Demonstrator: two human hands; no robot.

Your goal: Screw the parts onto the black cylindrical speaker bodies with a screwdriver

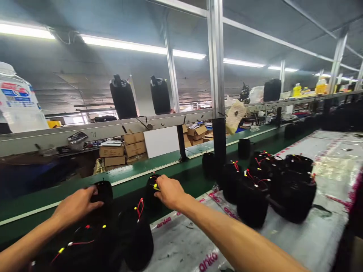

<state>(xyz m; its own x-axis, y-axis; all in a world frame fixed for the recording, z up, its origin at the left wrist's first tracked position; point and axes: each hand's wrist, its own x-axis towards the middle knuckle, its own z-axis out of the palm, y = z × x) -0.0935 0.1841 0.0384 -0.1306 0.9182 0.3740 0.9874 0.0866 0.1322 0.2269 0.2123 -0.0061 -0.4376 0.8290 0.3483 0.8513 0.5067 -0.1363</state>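
On the green conveyor belt at the left, my left hand grips the rim of a black housing, fingers over its top edge. Further right, my right hand is closed on the top of another black housing, beside a small yellow connector. Between my arms stands a black housing with red wires rising from its top. More dark housings with white, yellow and red connectors lie below my left hand; their outlines merge in shadow.
Several black housings with wires crowd the plastic-covered table at right. A metal post rises behind the belt. The shelf above holds a water bottle and upright black speakers. Cardboard boxes sit beyond.
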